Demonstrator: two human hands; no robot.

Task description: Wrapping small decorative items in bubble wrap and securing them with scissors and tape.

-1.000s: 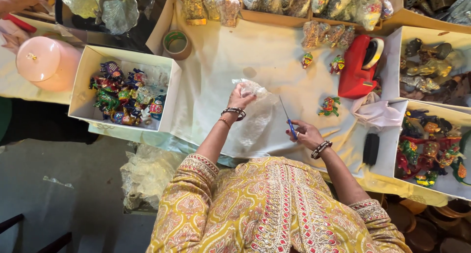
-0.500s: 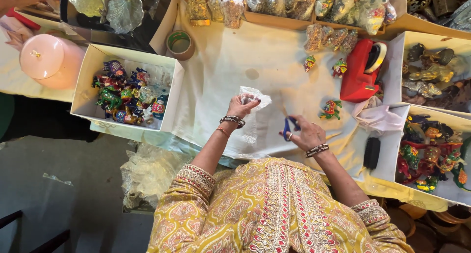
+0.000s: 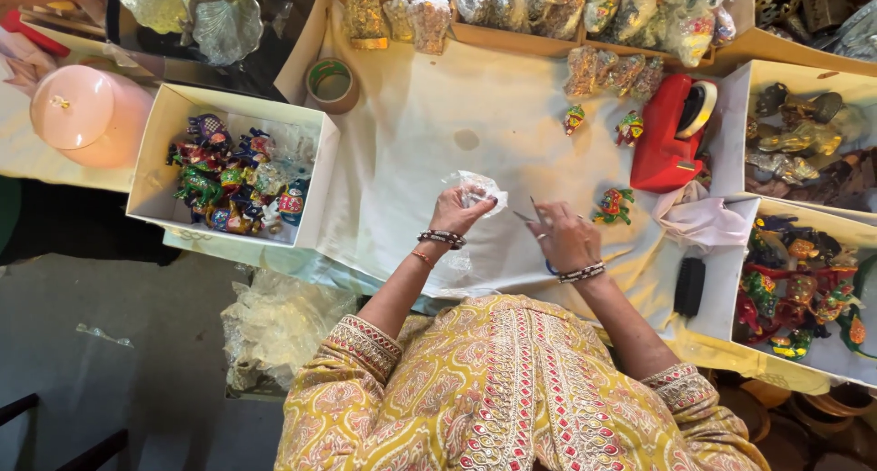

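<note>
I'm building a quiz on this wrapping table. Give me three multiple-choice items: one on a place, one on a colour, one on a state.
1. Where is the tape dispenser?
A. on the cloth, right of the hands
B. inside the left box
C. on the floor

2. What colour is the round lidded container?
A. green
B. pink
C. black

3. What does the left hand hold?
A. nothing
B. a brush
C. a clear plastic wrap

Answers: 1 A, it stands on the white cloth beside the right boxes; 2 B, it is pale pink; 3 C, the fingers pinch crinkled plastic while the right hand holds scissors.
</note>
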